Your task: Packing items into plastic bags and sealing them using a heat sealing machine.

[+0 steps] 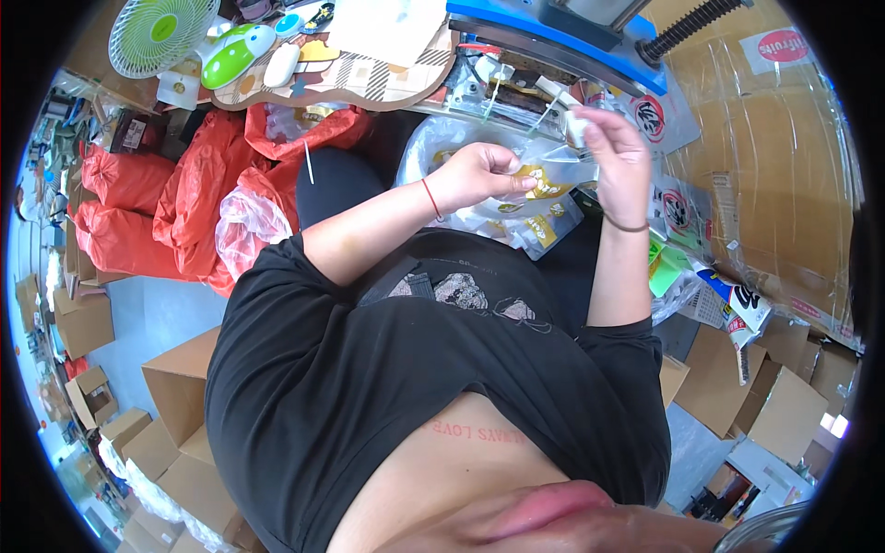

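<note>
The small clear packet (551, 175) with a yellow label was held between both hands over the lap, its long axis running left to right. The left hand (479, 175) pinched its left end; the right hand (616, 152) pinched its right, above a heap of similar packets (516, 226).

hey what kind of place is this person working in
Probably a small packing workshop or stockroom. Flat cardboard boxes lie on the floor, red bags are heaped up, and both hands hold a small clear packet over a pile of them.
</note>
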Tool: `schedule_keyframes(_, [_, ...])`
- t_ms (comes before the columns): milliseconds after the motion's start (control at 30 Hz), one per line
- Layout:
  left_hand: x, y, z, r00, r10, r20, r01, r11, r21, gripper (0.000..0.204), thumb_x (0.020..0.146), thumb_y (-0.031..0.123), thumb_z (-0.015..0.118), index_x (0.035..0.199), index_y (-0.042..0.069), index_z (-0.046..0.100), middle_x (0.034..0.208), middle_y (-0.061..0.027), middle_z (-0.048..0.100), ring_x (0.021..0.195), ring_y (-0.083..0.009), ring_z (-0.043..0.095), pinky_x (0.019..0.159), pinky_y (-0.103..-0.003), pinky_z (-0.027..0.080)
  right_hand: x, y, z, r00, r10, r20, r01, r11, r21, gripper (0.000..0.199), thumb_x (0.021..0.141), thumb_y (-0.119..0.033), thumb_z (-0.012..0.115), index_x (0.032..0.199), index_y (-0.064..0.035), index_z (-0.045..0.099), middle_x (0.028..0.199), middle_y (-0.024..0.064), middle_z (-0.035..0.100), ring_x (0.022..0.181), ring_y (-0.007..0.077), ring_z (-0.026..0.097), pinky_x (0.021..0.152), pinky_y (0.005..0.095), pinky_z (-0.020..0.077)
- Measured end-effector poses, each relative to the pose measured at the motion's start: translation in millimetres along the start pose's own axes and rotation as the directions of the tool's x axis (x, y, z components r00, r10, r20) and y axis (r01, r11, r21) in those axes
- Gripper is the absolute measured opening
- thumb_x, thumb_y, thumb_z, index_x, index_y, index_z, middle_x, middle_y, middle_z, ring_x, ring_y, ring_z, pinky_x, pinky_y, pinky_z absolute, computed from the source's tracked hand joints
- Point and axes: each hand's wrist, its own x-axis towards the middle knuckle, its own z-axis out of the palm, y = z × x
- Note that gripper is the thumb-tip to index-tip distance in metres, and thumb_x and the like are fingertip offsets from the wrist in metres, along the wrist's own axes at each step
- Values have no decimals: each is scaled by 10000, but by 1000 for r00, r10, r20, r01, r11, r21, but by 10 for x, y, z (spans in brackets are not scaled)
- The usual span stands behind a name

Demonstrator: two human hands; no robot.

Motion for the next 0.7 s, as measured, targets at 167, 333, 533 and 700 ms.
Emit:
schedule_keyframes(167, [-30,104,84,995,-95,31,99,985,-144,203,946,236,672,946,34,697,856,-14,696,784,-49,634,721,-208,509,-58,32,-210,981,127,144,-116,990,-78,243,982,-187,600,1157,-23,641,1157,75,685,1048,118,601,925,272,455])
schedule_keyframes(333, [-64,29,148,973,-194,122,224,920,-320,208,937,226,678,1025,37,691,917,-29,710,817,-74,657,722,-224,524,-80,-54,-235,950,190,246,-147,972,-185,350,1001,-285,554,1218,-14,605,1218,130,654,1114,192,593,976,335,437])
schedule_keyframes(533, [85,81,-148,973,-218,71,229,939,-256,222,912,158,688,1087,21,675,973,-48,716,877,-109,677,745,-245,550,-367,176,-1022,993,89,80,71,95,-993,455,996,-367,496,1275,-15,560,1318,210,552,1213,397,514,1066,437,373])
schedule_keyframes(700, [409,100,-489,973,-218,-80,171,907,-385,299,865,148,729,1117,8,650,966,-75,707,812,-119,674,692,-273,556,-593,252,-981,986,167,19,35,-88,-996,435,986,-360,509,1264,-31,573,1312,197,559,1225,392,501,1071,441,370])
